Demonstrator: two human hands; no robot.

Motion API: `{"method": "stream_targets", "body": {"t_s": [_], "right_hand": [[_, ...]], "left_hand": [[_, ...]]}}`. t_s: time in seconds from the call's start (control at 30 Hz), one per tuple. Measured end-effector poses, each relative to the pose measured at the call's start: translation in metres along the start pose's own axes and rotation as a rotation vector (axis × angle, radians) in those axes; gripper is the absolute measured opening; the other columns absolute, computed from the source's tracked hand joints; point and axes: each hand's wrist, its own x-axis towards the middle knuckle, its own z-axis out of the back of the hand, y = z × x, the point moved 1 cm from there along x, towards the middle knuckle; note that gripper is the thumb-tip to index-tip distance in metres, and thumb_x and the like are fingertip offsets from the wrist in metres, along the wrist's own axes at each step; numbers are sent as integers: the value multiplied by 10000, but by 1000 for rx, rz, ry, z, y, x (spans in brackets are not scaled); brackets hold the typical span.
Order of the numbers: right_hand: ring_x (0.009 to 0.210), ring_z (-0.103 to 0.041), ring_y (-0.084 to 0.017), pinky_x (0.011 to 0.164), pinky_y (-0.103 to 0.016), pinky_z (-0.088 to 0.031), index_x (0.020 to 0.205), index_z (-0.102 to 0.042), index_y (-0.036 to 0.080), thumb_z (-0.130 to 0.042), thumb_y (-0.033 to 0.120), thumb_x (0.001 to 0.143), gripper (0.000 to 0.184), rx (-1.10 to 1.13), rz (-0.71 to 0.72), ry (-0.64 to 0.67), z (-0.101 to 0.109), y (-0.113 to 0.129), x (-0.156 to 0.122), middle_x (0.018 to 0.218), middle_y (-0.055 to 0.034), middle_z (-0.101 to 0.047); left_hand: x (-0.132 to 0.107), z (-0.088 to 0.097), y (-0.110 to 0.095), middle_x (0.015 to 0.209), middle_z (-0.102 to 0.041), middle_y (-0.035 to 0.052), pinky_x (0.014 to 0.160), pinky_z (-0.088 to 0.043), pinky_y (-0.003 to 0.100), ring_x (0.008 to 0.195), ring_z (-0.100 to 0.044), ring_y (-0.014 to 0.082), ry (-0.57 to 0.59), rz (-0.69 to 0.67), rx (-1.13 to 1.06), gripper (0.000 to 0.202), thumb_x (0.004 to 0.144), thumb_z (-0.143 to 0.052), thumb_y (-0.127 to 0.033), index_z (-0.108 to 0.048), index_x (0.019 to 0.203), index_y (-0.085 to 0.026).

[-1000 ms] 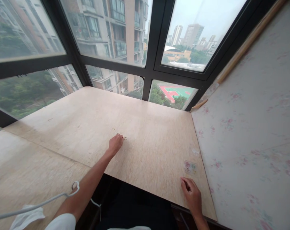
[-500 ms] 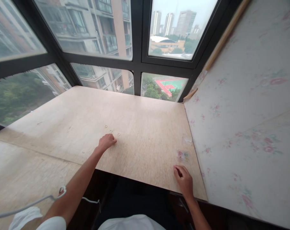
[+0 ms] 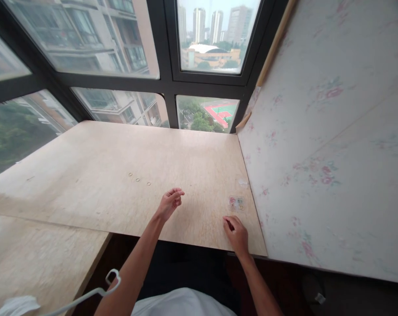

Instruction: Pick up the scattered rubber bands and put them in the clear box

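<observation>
Tabletop: clear box holds coloured pieces. Left hand, right hand: grip unclear.

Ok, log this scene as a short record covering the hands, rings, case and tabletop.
Left hand: fingers curled, right of the rings; grip contents unclear
Right hand: fingers curled, near the case; grip contents unclear
Rings: three, thin, spaced in a slanting row
Clear case: small coloured contents
Tabletop: pale, beside windows

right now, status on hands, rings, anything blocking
Left hand curled, right of three rings. Right hand curled, clear case just beyond. Both grips unclear. No obstruction seen.
</observation>
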Motion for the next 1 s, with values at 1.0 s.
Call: {"method": "stream_targets", "body": {"t_s": [1.0], "right_hand": [[752, -589, -161, 695, -255, -440, 911, -671, 191, -473, 162, 853, 208, 99, -41, 6, 0, 1, 0, 842, -37, -638]], "left_hand": [[25, -151, 59, 826, -645, 31, 668, -443, 245, 642, -552, 111, 308, -472, 997, 158, 841, -589, -222, -731, 907, -197]]}}
